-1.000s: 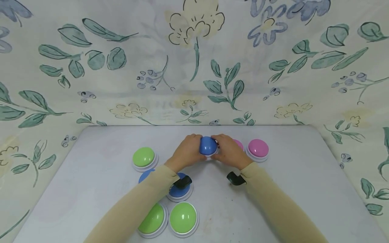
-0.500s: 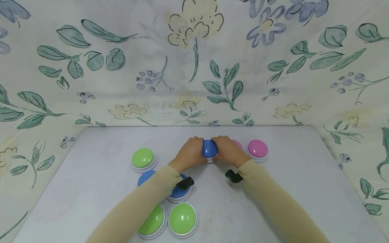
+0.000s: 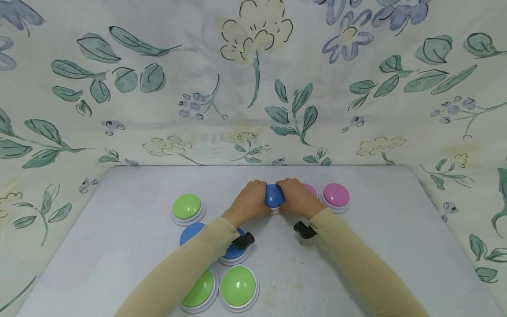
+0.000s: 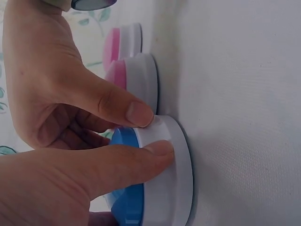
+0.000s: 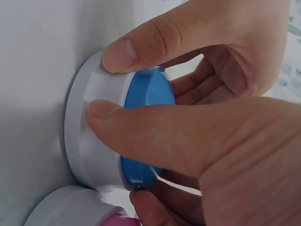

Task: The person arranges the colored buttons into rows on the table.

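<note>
Both hands hold one blue dome push button point(image 3: 275, 196) with a white round base near the back of the table. My left hand point(image 3: 248, 203) grips its left side, and its thumb point(image 4: 160, 155) lies on the white base. From the right, my right hand point(image 3: 298, 199) grips it too, its thumb point(image 5: 104, 113) pressed on the base. The base stands on the tabletop, close beside a pink button point(image 4: 120, 75). That pink button is mostly hidden behind the right hand in the head view.
Another pink button point(image 3: 336, 195) stands at the right. A green button point(image 3: 186, 206) is at the left. Two blue buttons point(image 3: 192, 232) lie partly under the left sleeve, with two green buttons point(image 3: 238, 286) in front. Floral cloth point(image 3: 253, 132) rises behind the table edge.
The blue button has shifted slightly right and toward me, closer to the pink ones, with both hands moving along on it. The other buttons have stayed in place.
</note>
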The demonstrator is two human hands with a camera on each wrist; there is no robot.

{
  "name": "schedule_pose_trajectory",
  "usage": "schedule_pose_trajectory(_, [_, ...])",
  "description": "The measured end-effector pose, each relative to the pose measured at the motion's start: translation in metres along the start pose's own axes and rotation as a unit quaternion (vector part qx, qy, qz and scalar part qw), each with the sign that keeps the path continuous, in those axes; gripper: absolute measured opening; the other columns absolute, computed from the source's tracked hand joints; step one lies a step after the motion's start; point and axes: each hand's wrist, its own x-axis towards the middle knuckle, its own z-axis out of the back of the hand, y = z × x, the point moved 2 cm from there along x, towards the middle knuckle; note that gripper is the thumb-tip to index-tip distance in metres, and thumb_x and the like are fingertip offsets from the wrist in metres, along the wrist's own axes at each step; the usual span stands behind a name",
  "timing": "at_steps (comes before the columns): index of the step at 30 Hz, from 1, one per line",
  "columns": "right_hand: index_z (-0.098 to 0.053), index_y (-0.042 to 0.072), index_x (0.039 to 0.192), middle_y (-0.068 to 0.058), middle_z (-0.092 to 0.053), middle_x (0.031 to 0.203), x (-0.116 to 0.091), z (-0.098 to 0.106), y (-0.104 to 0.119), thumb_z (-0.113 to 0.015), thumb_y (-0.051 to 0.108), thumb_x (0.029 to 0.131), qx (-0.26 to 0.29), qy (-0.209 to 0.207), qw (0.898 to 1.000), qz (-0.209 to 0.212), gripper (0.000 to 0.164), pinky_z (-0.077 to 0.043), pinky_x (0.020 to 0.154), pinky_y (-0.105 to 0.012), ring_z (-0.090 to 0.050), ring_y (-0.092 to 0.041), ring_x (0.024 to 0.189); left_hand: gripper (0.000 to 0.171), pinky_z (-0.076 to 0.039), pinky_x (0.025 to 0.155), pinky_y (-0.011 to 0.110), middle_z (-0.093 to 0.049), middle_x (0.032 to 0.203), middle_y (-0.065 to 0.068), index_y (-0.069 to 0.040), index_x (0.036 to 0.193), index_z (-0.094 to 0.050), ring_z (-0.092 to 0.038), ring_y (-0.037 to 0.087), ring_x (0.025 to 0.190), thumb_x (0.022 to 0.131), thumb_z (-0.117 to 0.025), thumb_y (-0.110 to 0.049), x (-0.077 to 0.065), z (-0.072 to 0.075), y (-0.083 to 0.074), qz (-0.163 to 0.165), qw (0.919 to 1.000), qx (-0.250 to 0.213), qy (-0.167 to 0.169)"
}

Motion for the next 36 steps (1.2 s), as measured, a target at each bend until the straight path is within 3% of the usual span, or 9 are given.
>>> schedule_pose_trajectory(6, [-0.052,-0.008,0.138,-0.022,-0.061,0.132,0.0,-0.001,0.0,-0.085,0.013,0.08,0.001,0.003,1.0,-0.004,0.07,-0.045,0.11,-0.048,-0.056,-0.036,0.123,0.07,-0.051,0.101,0.044,-0.063,0.119,0.022,0.01,0.128,-0.056,-0.06,0.034,0.11,0.077,-0.089,-0.025,0.0,-0.001,0.002,0.005,0.9999,-0.008,0.005])
schedule_pose_trajectory(10, [-0.05,-0.006,0.142,-0.021,-0.057,0.136,-0.002,-0.003,0.001,-0.084,0.014,0.082,0.011,0.005,1.0,-0.016,0.072,-0.044,0.11,-0.05,-0.052,-0.036,0.128,0.078,-0.046,0.108,0.046,-0.059,0.133,0.024,0.009,0.139,-0.05,-0.057,0.036,0.123,0.08,-0.087,-0.026,-0.004,0.001,0.008,0.017,0.9987,-0.045,0.015])
schedule_pose_trajectory(16, [-0.047,0.0,0.147,-0.02,-0.051,0.144,-0.007,-0.002,0.003,-0.087,0.016,0.08,0.017,-0.02,0.999,-0.02,0.08,-0.047,0.106,-0.052,-0.045,-0.037,0.134,0.085,-0.035,0.117,0.049,-0.046,0.151,0.022,0.002,0.151,-0.039,-0.042,0.038,0.14,0.083,-0.083,-0.021,-0.02,0.019,0.021,0.028,0.9962,-0.082,0.003])
schedule_pose_trajectory(21, [-0.045,0.006,0.15,-0.017,-0.048,0.148,-0.014,0.006,0.013,-0.085,0.017,0.082,0.033,-0.037,0.999,-0.014,0.08,-0.046,0.108,-0.051,-0.042,-0.036,0.136,0.085,-0.045,0.109,0.05,-0.049,0.148,0.02,-0.001,0.153,-0.037,-0.05,0.037,0.134,0.084,-0.082,-0.024,-0.036,0.041,0.03,0.025,0.9944,-0.099,-0.027])
schedule_pose_trajectory(26, [-0.046,0.008,0.15,-0.017,-0.046,0.151,-0.017,0.01,0.027,-0.083,0.017,0.084,0.071,-0.048,0.996,-0.008,0.076,-0.045,0.109,-0.05,-0.042,-0.036,0.139,0.087,-0.051,0.102,0.051,-0.048,0.149,0.02,-0.003,0.155,-0.034,-0.053,0.038,0.13,0.085,-0.081,-0.025,-0.051,0.059,0.039,0.043,0.9921,-0.108,-0.047])
schedule_pose_trajectory(36, [-0.049,0.002,0.146,-0.016,-0.053,0.144,-0.006,-0.001,0.057,-0.082,0.014,0.085,0.125,-0.08,0.987,0.054,0.071,-0.05,0.104,-0.044,-0.055,-0.033,0.126,0.083,-0.052,0.098,0.055,-0.047,0.148,0.024,0.0,0.154,-0.036,-0.056,0.044,0.124,0.086,-0.08,-0.021,-0.081,0.076,0.058,0.051,0.9865,-0.119,-0.099])
